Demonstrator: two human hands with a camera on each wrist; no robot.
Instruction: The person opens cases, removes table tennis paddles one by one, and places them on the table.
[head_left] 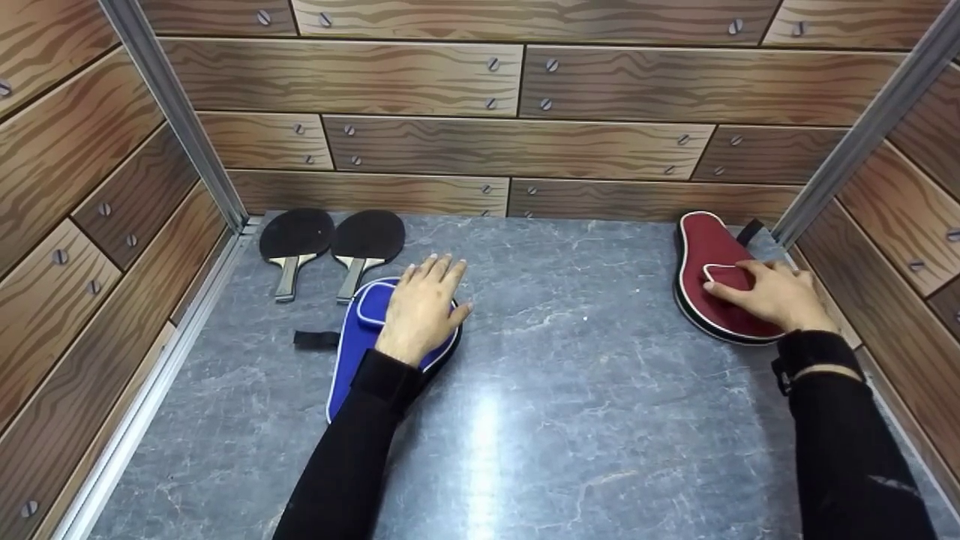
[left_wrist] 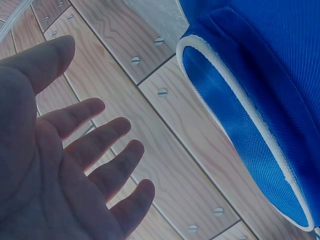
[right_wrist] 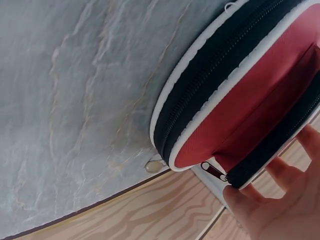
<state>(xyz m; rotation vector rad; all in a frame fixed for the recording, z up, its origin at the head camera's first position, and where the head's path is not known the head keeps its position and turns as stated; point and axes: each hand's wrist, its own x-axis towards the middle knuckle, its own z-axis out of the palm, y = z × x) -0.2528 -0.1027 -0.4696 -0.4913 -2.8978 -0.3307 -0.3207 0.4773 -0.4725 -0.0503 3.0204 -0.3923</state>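
Note:
A blue table tennis bat case with white piping lies at the left centre, partly hidden by my left hand. That hand hovers over its wide end with fingers extended. In the left wrist view, a gap shows between the hand and the case's front pocket. At the right, my right hand grips the small pocket of a red bat case, thumb and fingers spread across it. The right wrist view has the fingertips against the pocket's black zipped edge, near a zip pull.
Two black table tennis bats lie side by side at the back left. A black strap sticks out from the blue case, another from the red one. Wood-patterned walls enclose the grey marbled table.

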